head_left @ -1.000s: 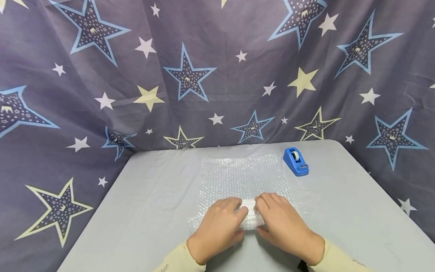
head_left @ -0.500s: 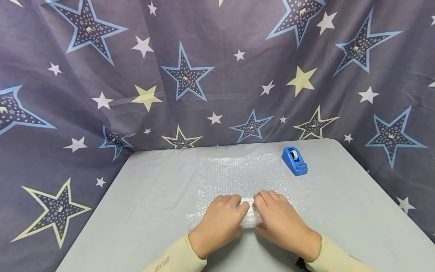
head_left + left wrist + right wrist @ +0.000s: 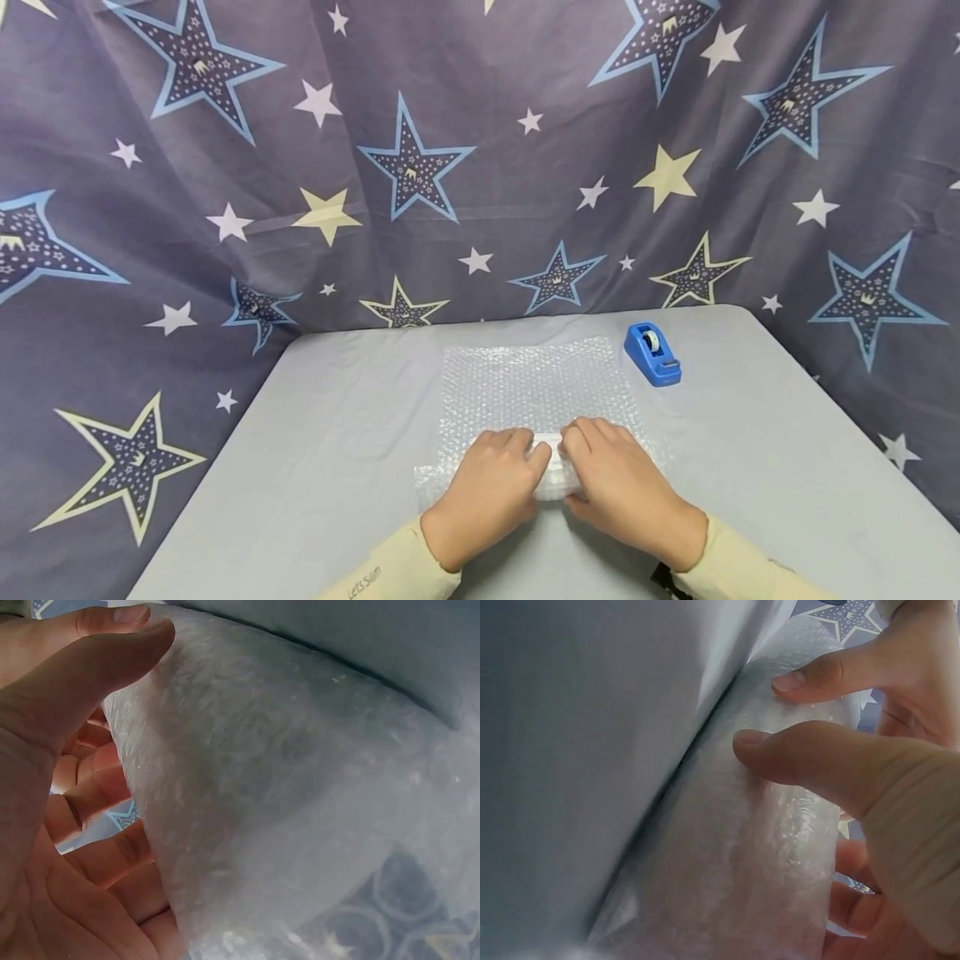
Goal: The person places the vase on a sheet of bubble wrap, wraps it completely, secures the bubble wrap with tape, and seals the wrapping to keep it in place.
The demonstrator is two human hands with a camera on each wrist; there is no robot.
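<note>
A clear bubble wrap sheet (image 3: 536, 387) lies flat on the table, its near end rolled into a thick bundle (image 3: 555, 482) with something white showing through. My left hand (image 3: 491, 483) grips the bundle's left part and my right hand (image 3: 618, 483) its right part, with a narrow gap between the two. In the left wrist view, the left thumb (image 3: 112, 667) presses on the wrap and the other fingers curl behind it. The right wrist view has the right thumb (image 3: 795, 754) on the rolled wrap (image 3: 757, 847), fingers behind. What the wrap encloses is mostly hidden.
A blue tape dispenser (image 3: 652, 354) stands to the right of the sheet's far corner. The table (image 3: 315, 467) has a pale grey cover. A star-patterned curtain (image 3: 480, 167) hangs behind it and along both sides.
Both hands and the bundle have shifted slightly away from the body. The left thumb has moved a little forward over the roll. The tape dispenser stays in place.
</note>
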